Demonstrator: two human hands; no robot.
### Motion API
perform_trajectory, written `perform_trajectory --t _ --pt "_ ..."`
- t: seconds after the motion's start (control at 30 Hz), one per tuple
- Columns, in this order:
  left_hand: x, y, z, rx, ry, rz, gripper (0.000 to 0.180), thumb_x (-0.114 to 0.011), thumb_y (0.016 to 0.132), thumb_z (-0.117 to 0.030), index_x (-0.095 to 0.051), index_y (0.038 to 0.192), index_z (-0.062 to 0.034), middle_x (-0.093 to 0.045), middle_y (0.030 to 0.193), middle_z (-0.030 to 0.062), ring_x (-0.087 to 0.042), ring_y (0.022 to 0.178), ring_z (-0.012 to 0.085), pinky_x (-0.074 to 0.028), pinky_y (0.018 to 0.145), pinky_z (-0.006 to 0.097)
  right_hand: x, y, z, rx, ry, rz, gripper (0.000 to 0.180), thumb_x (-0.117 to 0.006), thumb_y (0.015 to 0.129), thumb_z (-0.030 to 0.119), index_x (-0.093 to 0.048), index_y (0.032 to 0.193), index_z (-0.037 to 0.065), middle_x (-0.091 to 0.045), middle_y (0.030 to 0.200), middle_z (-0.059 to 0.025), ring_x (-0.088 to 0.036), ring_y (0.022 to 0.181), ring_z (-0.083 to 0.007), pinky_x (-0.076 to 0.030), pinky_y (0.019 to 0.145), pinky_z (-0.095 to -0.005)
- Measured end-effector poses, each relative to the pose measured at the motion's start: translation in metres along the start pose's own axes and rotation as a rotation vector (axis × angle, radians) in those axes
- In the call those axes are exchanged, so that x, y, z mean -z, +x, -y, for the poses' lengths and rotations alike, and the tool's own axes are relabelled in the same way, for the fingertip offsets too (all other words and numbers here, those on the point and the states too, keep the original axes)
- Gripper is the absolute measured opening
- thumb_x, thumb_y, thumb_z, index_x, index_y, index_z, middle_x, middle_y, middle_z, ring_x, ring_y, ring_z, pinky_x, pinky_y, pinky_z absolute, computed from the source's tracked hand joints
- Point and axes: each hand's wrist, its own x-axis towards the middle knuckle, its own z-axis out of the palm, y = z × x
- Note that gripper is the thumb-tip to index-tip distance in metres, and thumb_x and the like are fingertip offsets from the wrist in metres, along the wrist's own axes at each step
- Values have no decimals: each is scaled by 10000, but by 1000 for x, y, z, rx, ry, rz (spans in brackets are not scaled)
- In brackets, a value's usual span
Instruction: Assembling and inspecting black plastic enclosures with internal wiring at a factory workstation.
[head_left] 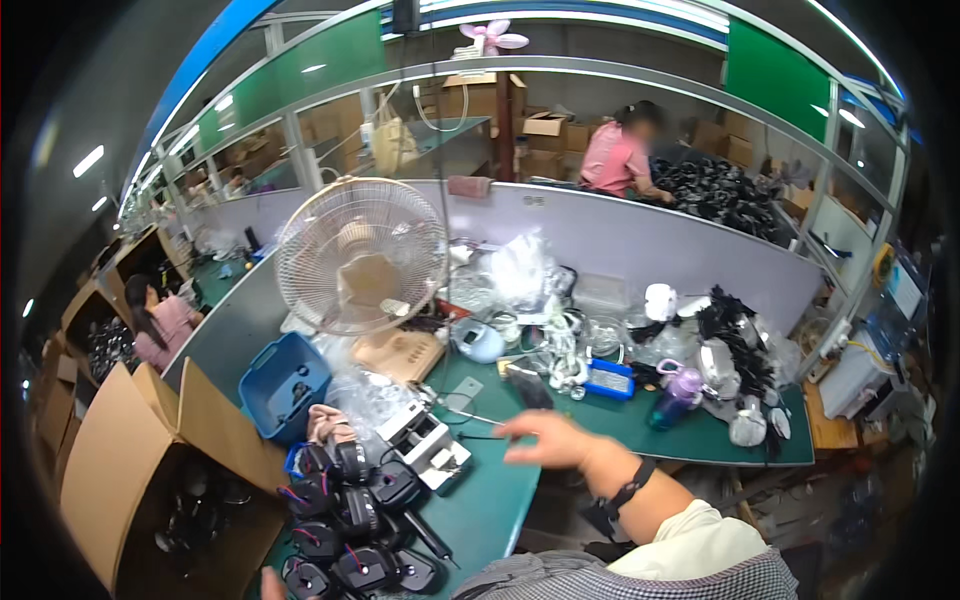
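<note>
My right hand [548,439] reaches in from the right over the green bench, fingers stretched leftward and apart from the thumb. Its fingertips are at the end of a thin metal rod [470,413] that runs to a white and grey bench fixture [428,447]; whether they press on it I cannot tell. Of my left hand [272,584] only a bit of finger shows at the lower edge, near a pile of black rounded housings [358,510] with thin coloured wires. A black handle-like part [430,535] lies at the pile's right side.
An open cardboard box [120,470] with dark parts stands left, beside a blue bin [285,385]. A caged fan [362,255] rises behind a tan block [398,353]. Right are a blue tray [610,379], purple bottle [680,392] and black cables [735,330]. Other people sit beyond the partitions.
</note>
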Motion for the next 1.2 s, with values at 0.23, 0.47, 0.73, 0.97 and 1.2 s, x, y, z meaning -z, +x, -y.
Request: perform_trajectory --t 0.23,0.47,0.73,0.97,1.2 --pt "35 7 8 181 -291 -462 416 -510 1001 -179 -421 1347 35 -541 1282 191 -585 1040 271 -475 906 375 132 -44 -14 -68 533 -1014 234 -580 969 195 -634 1065 -11 -677 899 -87 -641 768 -130 -517 744 -266" --pt "30 -17 12 302 -301 -508 403 -509 1004 -194 -411 1326 27 -570 1243 160 -565 819 207 -483 753 316 118 -67 -41 -96 469 -1073 333 -425 1044 281 -595 956 9 -545 600 -49 -497 514 -106 -421 497 -249" --pt "25 -8 17 377 -260 -459 496 -538 991 -206 -341 1390 14 -474 1347 198 -524 1086 278 -443 936 378 121 -72 -59 -197 476 -1051 238 -455 1020 191 -570 1143 24 -602 778 -52 -541 636 -106 -463 601 -244" --pt "10 -15 51 216 44 -158 820 -637 915 -180 -111 1524 -20 -201 1555 250 -266 1425 365 -304 1124 446 97 -57 -62 -218 -248 -957 683 -746 786 177 -459 1401 107 -440 1360 -132 -555 1094 -216 -495 852 -326" --pt "-27 -8 39 165 308 -115 876 -652 896 -415 -188 1507 8 -192 1549 255 -251 1409 409 -295 1120 506 50 -60 -86 -346 -419 -639 1001 -884 615 336 -379 1463 164 -209 1520 -214 -447 1286 -377 -438 1025 -445"
